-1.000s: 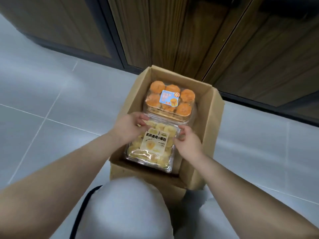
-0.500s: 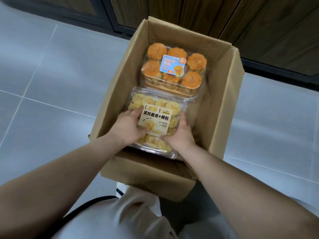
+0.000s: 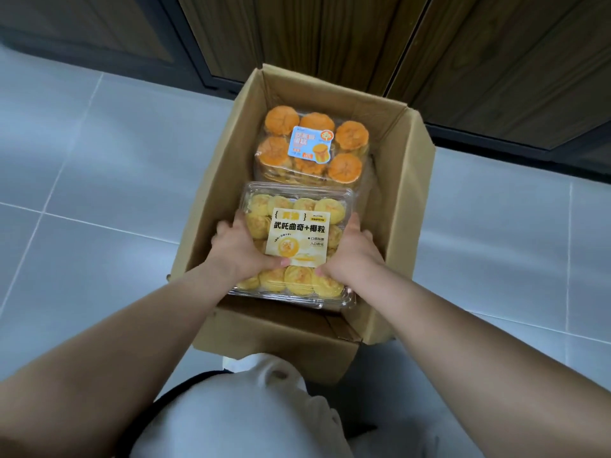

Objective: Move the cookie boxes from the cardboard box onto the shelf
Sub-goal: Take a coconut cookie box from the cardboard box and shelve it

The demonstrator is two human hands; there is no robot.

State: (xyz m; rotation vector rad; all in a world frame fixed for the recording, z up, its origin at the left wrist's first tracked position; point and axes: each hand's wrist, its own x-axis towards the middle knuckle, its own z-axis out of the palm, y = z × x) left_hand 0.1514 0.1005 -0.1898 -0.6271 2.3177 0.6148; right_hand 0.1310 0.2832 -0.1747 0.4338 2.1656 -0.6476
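Since half a second ago the yellow cookie box (image 3: 295,241) has come up out of the near end of the cardboard box (image 3: 405,206), and both hands have slid from its near part out to its long sides. The left hand (image 3: 243,249) grasps the box's left side, thumb lying across the lid at the label's lower corner. The right hand (image 3: 350,256) clasps the right side the same way, thumb on the lid. The clear box is held roughly level, its near edge over the carton's near wall. At the far end of the carton, the orange cookie box (image 3: 312,147) with a blue label lies flat, just beyond the held one. The carton stands on a pale tiled floor (image 3: 99,180), with dark wooden cabinet doors (image 3: 330,38) right behind it. The shelf is not in view.
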